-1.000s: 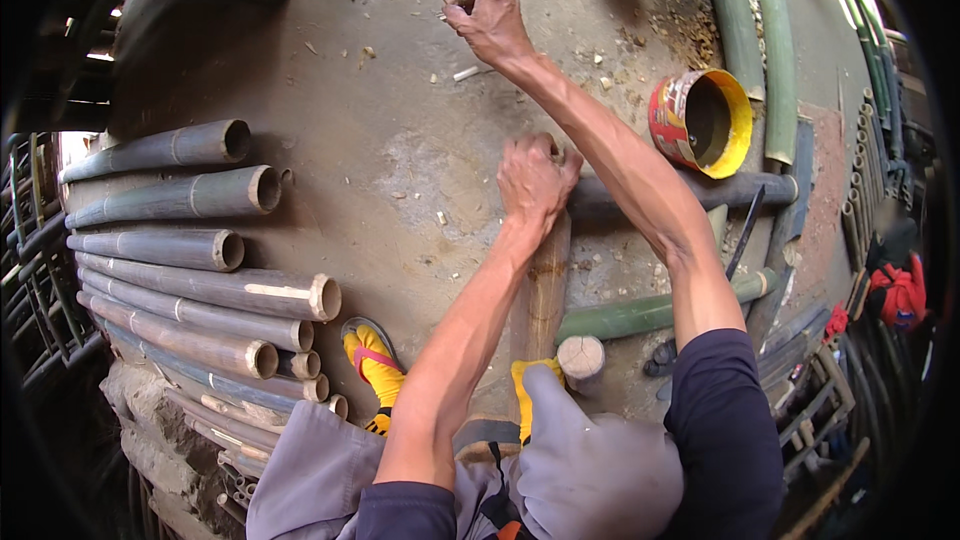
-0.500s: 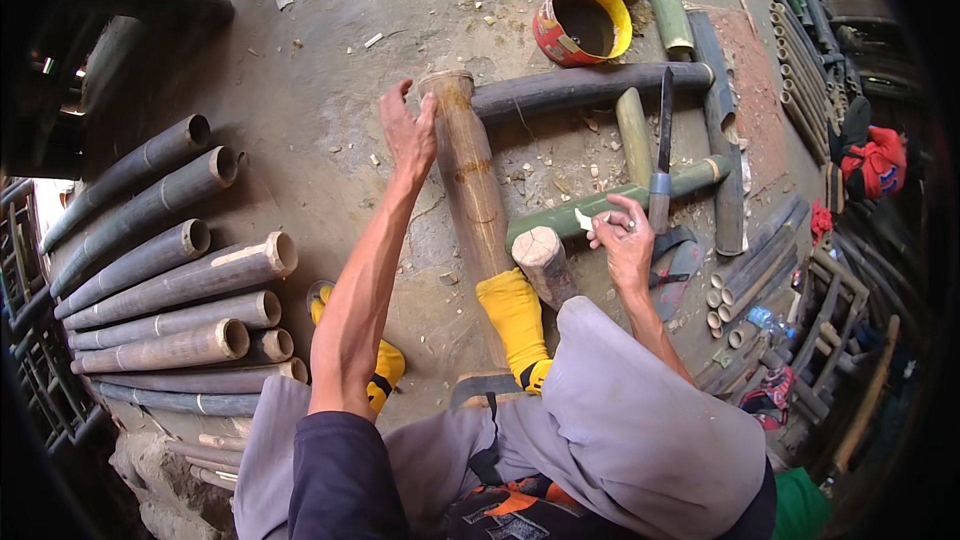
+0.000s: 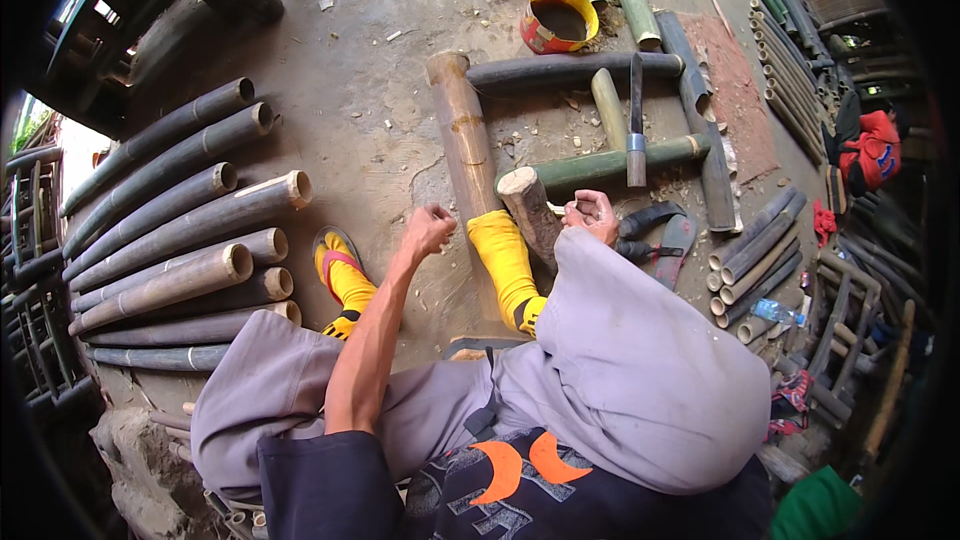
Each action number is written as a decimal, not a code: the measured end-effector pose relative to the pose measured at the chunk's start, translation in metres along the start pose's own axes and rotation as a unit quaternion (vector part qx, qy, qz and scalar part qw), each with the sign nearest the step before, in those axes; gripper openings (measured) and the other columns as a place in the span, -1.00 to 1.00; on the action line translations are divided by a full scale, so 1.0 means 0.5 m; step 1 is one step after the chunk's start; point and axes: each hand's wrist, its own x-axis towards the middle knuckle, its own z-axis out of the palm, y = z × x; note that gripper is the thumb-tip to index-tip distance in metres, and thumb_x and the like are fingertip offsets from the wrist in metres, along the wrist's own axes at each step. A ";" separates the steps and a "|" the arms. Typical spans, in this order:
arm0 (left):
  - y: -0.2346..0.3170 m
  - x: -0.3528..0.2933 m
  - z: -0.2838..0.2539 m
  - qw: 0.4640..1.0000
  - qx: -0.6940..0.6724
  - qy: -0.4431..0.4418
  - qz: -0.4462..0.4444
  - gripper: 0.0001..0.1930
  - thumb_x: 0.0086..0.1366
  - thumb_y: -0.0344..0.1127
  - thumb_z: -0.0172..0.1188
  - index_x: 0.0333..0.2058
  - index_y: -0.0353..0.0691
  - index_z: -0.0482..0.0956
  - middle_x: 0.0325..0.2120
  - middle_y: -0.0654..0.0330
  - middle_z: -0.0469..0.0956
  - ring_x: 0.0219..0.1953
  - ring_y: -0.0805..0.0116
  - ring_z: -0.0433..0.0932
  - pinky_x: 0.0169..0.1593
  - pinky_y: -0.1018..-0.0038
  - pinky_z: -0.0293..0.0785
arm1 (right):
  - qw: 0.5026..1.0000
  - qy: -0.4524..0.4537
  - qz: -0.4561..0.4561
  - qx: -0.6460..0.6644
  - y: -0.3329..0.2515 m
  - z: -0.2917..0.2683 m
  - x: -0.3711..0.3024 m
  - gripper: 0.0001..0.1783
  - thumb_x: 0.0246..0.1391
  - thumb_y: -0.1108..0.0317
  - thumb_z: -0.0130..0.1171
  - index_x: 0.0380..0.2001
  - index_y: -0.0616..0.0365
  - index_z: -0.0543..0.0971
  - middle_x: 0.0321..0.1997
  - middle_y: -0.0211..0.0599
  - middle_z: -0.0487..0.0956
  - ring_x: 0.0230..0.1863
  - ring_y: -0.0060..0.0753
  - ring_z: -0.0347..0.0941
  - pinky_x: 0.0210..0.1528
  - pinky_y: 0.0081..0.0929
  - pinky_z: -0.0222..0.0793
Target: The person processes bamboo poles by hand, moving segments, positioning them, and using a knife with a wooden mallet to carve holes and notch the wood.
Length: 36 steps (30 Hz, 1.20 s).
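My left hand point(image 3: 428, 231) hangs in the air left of a brown bamboo pole point(image 3: 463, 135), its fingers curled in with nothing showing in them. Just above my right knee, my right hand point(image 3: 594, 216) pinches a small pale chip point(image 3: 556, 209), perhaps of bamboo. Close to that hand stands a thick wooden billet point(image 3: 530, 217) with a pale cut end. My foot in a yellow sock point(image 3: 503, 258) rests against the brown pole. A dark blade-like tool with a metal collar point(image 3: 636, 143) lies across a green bamboo pole point(image 3: 600, 169).
Several cut bamboo poles point(image 3: 190, 217) lie at the left. Beyond the work, a dark bamboo pole point(image 3: 570, 71) runs crosswise near a red and yellow bucket point(image 3: 548, 41). A sandal point(image 3: 676, 248), bamboo offcuts point(image 3: 752, 250) and a plastic bottle point(image 3: 778, 312) lie at the right.
My left hand has left the far end of the brown pole, come back toward me and curled its fingers. The right hand has drawn nearer my knee, with the chip still in it.
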 end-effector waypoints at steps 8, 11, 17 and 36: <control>-0.146 -0.105 0.166 0.942 -0.071 -0.289 -0.154 0.08 -0.04 -0.29 0.34 0.34 -0.14 -0.24 0.01 0.04 0.45 0.11 0.13 0.44 0.06 -0.12 0.41 | 0.990 -0.074 0.120 -0.019 0.168 -0.169 -0.095 -0.67 0.01 0.50 0.24 -0.14 0.23 0.42 -0.38 -0.26 0.56 -0.42 -0.51 0.51 -0.35 -0.57 0.45; -0.162 -0.120 0.185 0.965 -0.088 -0.191 -0.158 0.12 -0.05 -0.15 0.44 0.33 -0.14 -0.21 0.14 0.00 0.31 0.17 -0.07 0.34 0.06 -0.13 0.40 | 0.975 -0.115 0.189 -0.029 0.220 -0.144 -0.144 -0.69 0.02 0.50 0.23 -0.16 0.24 0.41 -0.40 -0.26 0.56 -0.44 -0.50 0.51 -0.38 -0.58 0.44; -0.142 -0.133 0.236 0.985 -0.073 -0.105 -0.117 0.03 -0.12 -0.06 0.51 0.23 -0.20 0.01 0.16 -0.05 0.28 0.17 -0.19 0.29 0.01 -0.22 0.39 | 0.949 -0.142 0.277 -0.040 0.319 -0.145 -0.211 -0.73 0.05 0.49 0.21 -0.19 0.24 0.39 -0.45 -0.25 0.55 -0.49 -0.48 0.50 -0.44 -0.59 0.43; -0.222 -0.096 0.256 0.999 -0.039 0.012 0.010 -0.27 -0.30 0.04 0.48 -0.18 -0.38 0.56 -0.33 0.01 0.64 -0.29 0.27 0.64 -0.22 0.39 0.55 | 0.951 -0.138 0.192 -0.197 0.348 -0.059 -0.208 -0.79 -0.02 0.46 0.16 -0.27 0.26 0.47 -0.55 -0.37 0.53 -0.57 -0.47 0.49 -0.47 -0.58 0.40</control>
